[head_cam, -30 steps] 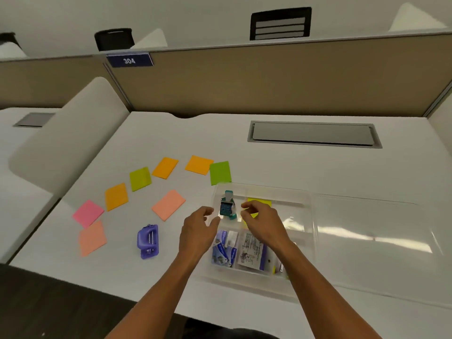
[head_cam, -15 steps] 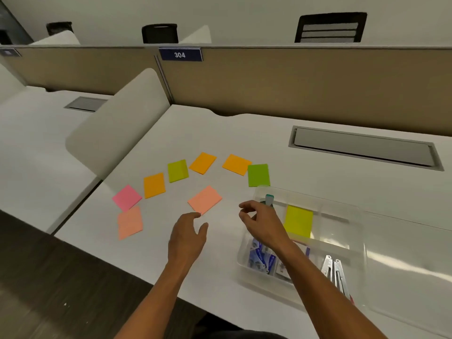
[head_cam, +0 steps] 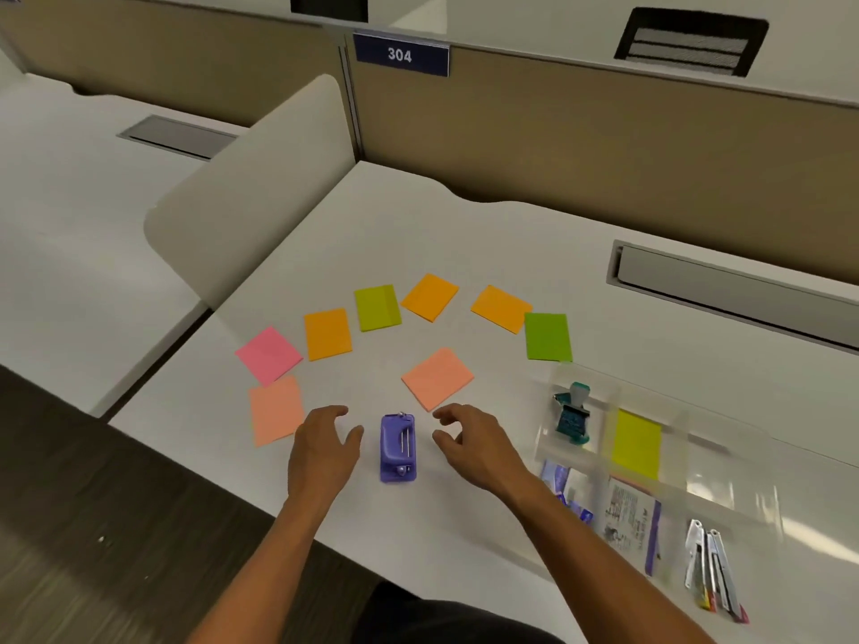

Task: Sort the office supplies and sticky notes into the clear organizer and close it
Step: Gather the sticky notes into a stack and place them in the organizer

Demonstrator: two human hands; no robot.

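Note:
A purple hole punch lies on the white desk between my hands. My left hand hovers just left of it, fingers apart and empty. My right hand hovers just right of it, fingers curled but apart, also empty. Several sticky notes lie in an arc beyond: pink, salmon, orange, lime, orange, orange, green, and a salmon one nearer. The clear organizer sits open at right, holding a teal stamp, a yellow note and packets.
A curved white divider stands at the desk's left edge. A tan partition with a "304" sign runs along the back. A grey cable hatch is set in the desk at far right. Metal staplers lie in the organizer's near compartment.
My view has swung left and down. Both hands have left the organizer and moved left, now flanking the purple hole punch. The yellow note stays in its compartment.

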